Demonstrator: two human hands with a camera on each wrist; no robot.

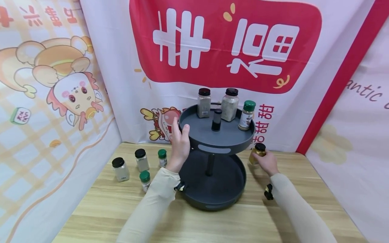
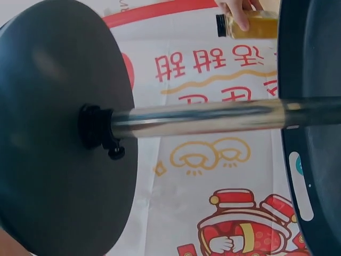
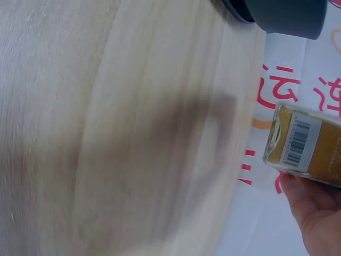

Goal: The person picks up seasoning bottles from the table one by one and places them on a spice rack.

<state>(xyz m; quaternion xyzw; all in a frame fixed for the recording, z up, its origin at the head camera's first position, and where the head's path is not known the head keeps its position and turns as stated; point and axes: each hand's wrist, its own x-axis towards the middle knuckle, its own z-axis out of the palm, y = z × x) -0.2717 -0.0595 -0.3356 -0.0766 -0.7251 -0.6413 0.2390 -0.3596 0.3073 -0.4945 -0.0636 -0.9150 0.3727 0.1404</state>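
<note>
A dark grey two-tier round rack, its upper tray [image 1: 200,130] held above the lower tray [image 1: 225,206] by a central post [image 2: 202,118], stands mid-table. My left hand [image 1: 180,146] rests against the left side of the upper tray, fingers pointing up and mostly straight, thumb near the rim. To the right of the rack, my right hand [image 1: 268,162] grips a black-capped spice jar [image 1: 256,154] with golden-brown contents. Its barcode label faces the right wrist camera, and the jar's base [image 3: 273,133] shows raised off the wooden table [image 3: 133,133].
On the upper tray stand two black-capped jars [image 1: 204,104] and a green-capped jar [image 1: 247,116], around the short post top [image 1: 216,119]. Left of the rack are two more black-capped jars [image 1: 121,170] and two green-capped jars [image 1: 145,180]. A printed cloth [image 1: 225,44] hangs behind.
</note>
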